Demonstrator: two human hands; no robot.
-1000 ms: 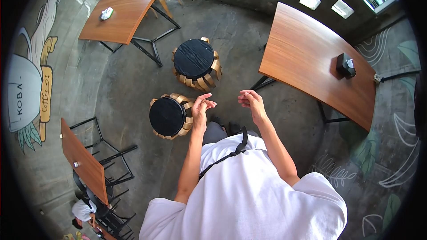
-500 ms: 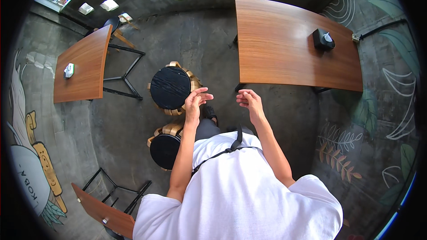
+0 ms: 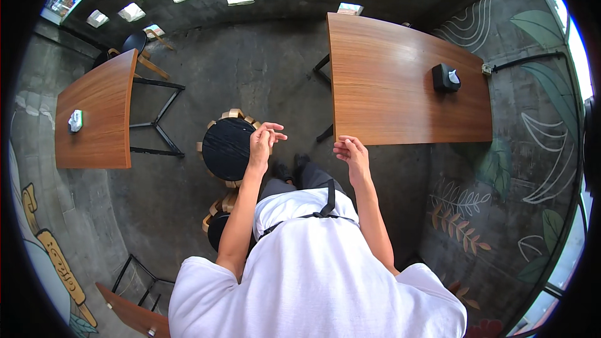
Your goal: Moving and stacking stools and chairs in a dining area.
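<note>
My left hand is in the air just over the right edge of a round black-topped stool. Its fingers stretch to the right, somewhat apart, and hold nothing. Opposite it, my right hand is raised by the near left corner of a large wooden table, with loosely bent fingers pointing left and nothing visible in them. Whether it touches the table edge is hard to tell, though it looks apart. A gap separates the two hands. Part of a second black-topped stool shows behind my left forearm.
On the large table stands a black tissue box. A smaller wooden table at the left carries a tissue pack, with a black chair behind it. Another wooden table is at the lower left. Painted concrete walls enclose the room.
The tables and stools sit lower and further left in the picture as the view shifts. The large table's near edge is now closer to my right hand. Both hands stay raised, their fingers slightly shifted.
</note>
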